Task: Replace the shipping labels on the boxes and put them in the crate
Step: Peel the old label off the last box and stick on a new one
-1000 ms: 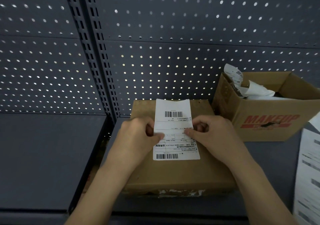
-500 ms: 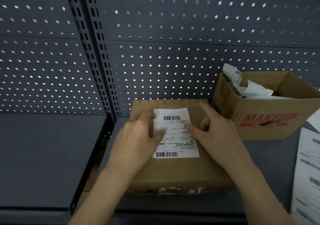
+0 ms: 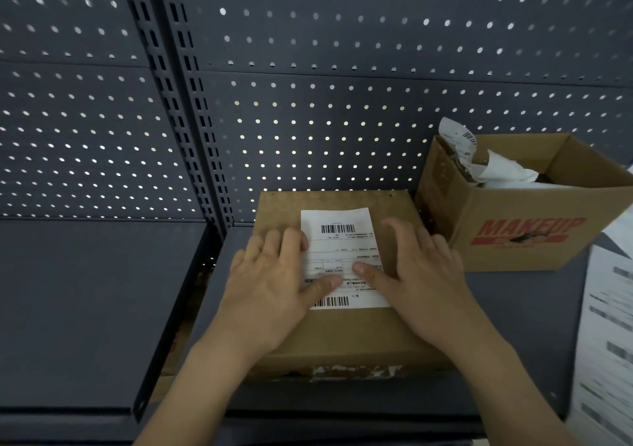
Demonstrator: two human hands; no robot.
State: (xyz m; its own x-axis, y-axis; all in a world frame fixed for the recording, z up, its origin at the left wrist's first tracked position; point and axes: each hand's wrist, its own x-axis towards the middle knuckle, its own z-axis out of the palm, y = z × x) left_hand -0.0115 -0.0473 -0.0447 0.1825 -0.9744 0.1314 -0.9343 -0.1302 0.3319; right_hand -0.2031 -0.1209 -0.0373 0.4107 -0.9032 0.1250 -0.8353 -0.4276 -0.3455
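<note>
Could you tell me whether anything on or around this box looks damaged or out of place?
Yes: ragged white paper scraps run along the near front edge of the cardboard box, like remains of a torn-off label. The shipping label on top looks flat.

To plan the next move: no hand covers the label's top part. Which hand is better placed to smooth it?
Probably the right hand, narrowly. Its straight fingers lie on the box beside the label, level with the top barcode; the left hand's fingers end slightly lower, at the label's left edge.
</note>
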